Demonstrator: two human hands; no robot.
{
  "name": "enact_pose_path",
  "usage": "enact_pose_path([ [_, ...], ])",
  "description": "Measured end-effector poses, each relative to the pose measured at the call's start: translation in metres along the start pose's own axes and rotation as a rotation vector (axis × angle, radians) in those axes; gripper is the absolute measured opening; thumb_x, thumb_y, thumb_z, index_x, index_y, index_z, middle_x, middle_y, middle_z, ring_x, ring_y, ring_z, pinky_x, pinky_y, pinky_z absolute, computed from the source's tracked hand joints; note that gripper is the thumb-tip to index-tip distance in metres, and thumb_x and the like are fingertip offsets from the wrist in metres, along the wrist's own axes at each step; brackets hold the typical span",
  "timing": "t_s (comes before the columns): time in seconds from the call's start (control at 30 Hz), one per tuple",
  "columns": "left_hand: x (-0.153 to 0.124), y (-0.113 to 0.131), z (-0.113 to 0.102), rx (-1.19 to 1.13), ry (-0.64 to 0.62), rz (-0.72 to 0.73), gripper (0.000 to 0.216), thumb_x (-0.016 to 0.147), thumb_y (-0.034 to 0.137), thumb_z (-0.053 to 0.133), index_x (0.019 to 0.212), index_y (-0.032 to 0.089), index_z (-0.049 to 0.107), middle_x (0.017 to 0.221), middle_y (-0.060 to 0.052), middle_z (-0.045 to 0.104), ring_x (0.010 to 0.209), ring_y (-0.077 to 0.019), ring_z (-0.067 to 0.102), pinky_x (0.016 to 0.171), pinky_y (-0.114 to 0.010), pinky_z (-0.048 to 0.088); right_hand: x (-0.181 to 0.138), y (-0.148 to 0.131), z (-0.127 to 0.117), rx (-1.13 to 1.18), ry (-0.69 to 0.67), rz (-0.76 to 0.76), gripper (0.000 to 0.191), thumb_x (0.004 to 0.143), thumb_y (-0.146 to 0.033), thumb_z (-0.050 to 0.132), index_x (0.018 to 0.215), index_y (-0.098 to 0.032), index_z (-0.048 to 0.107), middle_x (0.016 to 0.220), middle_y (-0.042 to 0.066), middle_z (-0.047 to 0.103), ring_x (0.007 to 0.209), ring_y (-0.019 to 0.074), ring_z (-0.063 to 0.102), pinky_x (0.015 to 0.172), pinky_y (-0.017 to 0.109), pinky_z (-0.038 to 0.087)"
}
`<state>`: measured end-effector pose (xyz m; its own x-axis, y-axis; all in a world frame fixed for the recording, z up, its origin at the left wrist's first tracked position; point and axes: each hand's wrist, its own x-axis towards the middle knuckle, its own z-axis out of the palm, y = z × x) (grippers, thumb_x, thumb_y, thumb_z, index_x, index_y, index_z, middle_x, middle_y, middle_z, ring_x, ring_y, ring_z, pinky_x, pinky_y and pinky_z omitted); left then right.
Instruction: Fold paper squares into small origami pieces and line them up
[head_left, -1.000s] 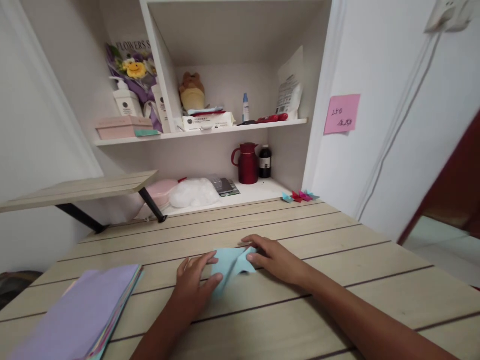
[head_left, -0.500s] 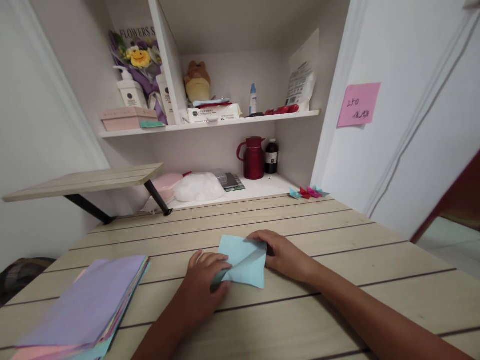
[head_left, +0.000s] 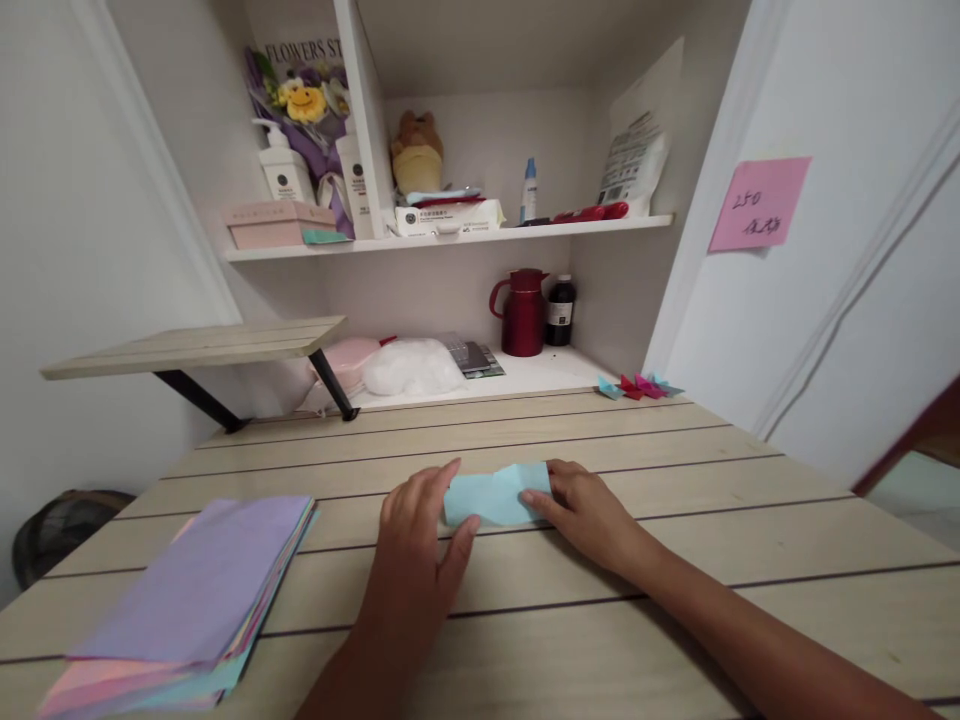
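A light blue sheet of paper [head_left: 496, 494], folded into a narrow strip, lies on the wooden table [head_left: 637, 560] in front of me. My left hand [head_left: 420, 540] lies flat at its left end, thumb and forefinger framing the edge. My right hand [head_left: 589, 510] presses its fingertips on the strip's right end. Both hands keep the fold pressed against the tabletop.
A stack of coloured paper sheets [head_left: 195, 590], purple on top, lies at the front left. Small folded paper pieces [head_left: 637, 386] sit at the table's far right. Behind are shelves with a red jug [head_left: 523, 312], bottles and boxes. A pink note [head_left: 757, 204] sticks on the wall.
The blue paper was an open, wider shape; it has been folded over into a narrow strip. Both hands shifted slightly away from me and now press its two ends.
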<state>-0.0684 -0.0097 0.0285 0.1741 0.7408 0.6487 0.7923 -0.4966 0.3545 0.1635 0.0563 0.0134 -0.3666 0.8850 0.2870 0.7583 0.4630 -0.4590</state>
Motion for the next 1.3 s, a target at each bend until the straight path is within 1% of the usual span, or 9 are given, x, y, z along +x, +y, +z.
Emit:
enact_pose_path([
  [0.1, 0.001, 0.011, 0.001, 0.112, 0.032, 0.143, 0.041, 0.091, 0.024, 0.048, 0.131, 0.024, 0.046, 0.129, -0.011, 0.055, 0.121, -0.0246, 0.049, 0.103, -0.049, 0.034, 0.000, 0.004, 0.005, -0.072, 0.025, 0.030, 0.023, 0.087, -0.037, 0.052, 0.078, -0.019, 0.064, 0.112, 0.010, 0.063, 0.101, 0.0272, 0.058, 0.082, 0.036, 0.043],
  [0.2, 0.000, 0.020, 0.008, 0.213, -0.087, 0.253, 0.040, 0.089, 0.016, 0.047, 0.127, 0.028, 0.051, 0.142, -0.007, 0.047, 0.133, -0.0257, 0.037, 0.109, -0.056, 0.023, 0.000, 0.005, 0.005, -0.093, 0.016, 0.049, 0.019, 0.084, -0.035, 0.055, 0.087, -0.019, 0.066, 0.116, 0.011, 0.063, 0.105, 0.0289, 0.057, 0.085, 0.039, 0.043],
  [0.47, -0.013, 0.013, 0.030, 0.295, -0.396, 0.061, 0.036, 0.089, 0.029, 0.051, 0.125, 0.033, 0.055, 0.152, -0.001, 0.034, 0.141, -0.0340, 0.022, 0.106, -0.070, 0.018, 0.002, 0.003, -0.004, 0.039, -0.026, 0.067, 0.042, 0.090, -0.049, 0.046, 0.066, -0.020, 0.065, 0.113, 0.010, 0.064, 0.103, 0.0290, 0.058, 0.088, 0.041, 0.044],
  [0.57, -0.012, 0.014, 0.026, 0.269, -0.483, 0.029, 0.038, 0.090, 0.029, 0.049, 0.128, 0.032, 0.053, 0.151, 0.000, 0.035, 0.142, -0.0332, 0.022, 0.107, -0.071, 0.014, 0.001, 0.008, -0.002, 0.022, 0.048, 0.074, 0.022, 0.084, -0.039, 0.055, 0.094, -0.023, 0.066, 0.121, 0.009, 0.059, 0.109, 0.0296, 0.056, 0.089, 0.044, 0.045],
  [0.67, -0.009, 0.016, 0.021, 0.197, -0.560, -0.032, 0.039, 0.093, 0.036, 0.044, 0.132, 0.033, 0.049, 0.148, 0.001, 0.041, 0.139, -0.0297, 0.030, 0.109, -0.070, 0.011, 0.002, 0.017, -0.003, 0.110, 0.123, 0.062, 0.048, 0.080, -0.028, 0.058, 0.126, -0.029, 0.050, 0.133, 0.007, 0.048, 0.111, 0.0259, 0.055, 0.092, 0.043, 0.046],
  [0.8, -0.009, 0.014, 0.018, 0.124, -0.594, -0.066, 0.040, 0.095, 0.043, 0.040, 0.133, 0.034, 0.047, 0.147, 0.001, 0.042, 0.137, -0.0261, 0.034, 0.111, -0.066, 0.011, 0.003, 0.025, -0.005, 0.280, 0.147, 0.104, 0.059, 0.082, -0.027, 0.056, 0.137, -0.032, 0.036, 0.136, 0.008, 0.042, 0.107, 0.0225, 0.058, 0.089, 0.039, 0.051],
  [1.03, -0.008, 0.014, 0.016, 0.106, -0.598, -0.068, 0.040, 0.092, 0.038, 0.048, 0.131, 0.033, 0.049, 0.147, -0.001, 0.044, 0.136, -0.0274, 0.036, 0.110, -0.065, 0.015, 0.000, 0.012, 0.005, -0.030, 0.088, -0.134, 0.074, 0.074, -0.042, 0.068, 0.140, -0.032, 0.035, 0.149, 0.010, 0.030, 0.133, 0.0312, 0.036, 0.103, 0.052, 0.036],
  [1.17, -0.005, 0.018, 0.014, 0.046, -0.592, -0.004, 0.032, 0.088, 0.032, 0.057, 0.120, 0.028, 0.059, 0.138, -0.004, 0.054, 0.130, -0.0259, 0.044, 0.112, -0.058, 0.021, 0.007, 0.011, 0.014, -0.225, 0.142, -0.206, 0.044, 0.083, -0.028, 0.057, 0.127, -0.029, 0.053, 0.144, 0.010, 0.043, 0.130, 0.0292, 0.040, 0.103, 0.053, 0.033],
  [1.3, -0.004, 0.026, 0.011, -0.029, -0.491, 0.140, 0.019, 0.090, 0.019, 0.053, 0.100, 0.027, 0.066, 0.107, 0.001, 0.071, 0.105, -0.0168, 0.062, 0.112, -0.048, 0.027, 0.011, 0.012, 0.003, -0.073, 0.169, -0.151, 0.018, 0.087, -0.025, 0.051, 0.092, -0.024, 0.068, 0.124, 0.007, 0.062, 0.119, 0.0265, 0.051, 0.100, 0.047, 0.036],
])
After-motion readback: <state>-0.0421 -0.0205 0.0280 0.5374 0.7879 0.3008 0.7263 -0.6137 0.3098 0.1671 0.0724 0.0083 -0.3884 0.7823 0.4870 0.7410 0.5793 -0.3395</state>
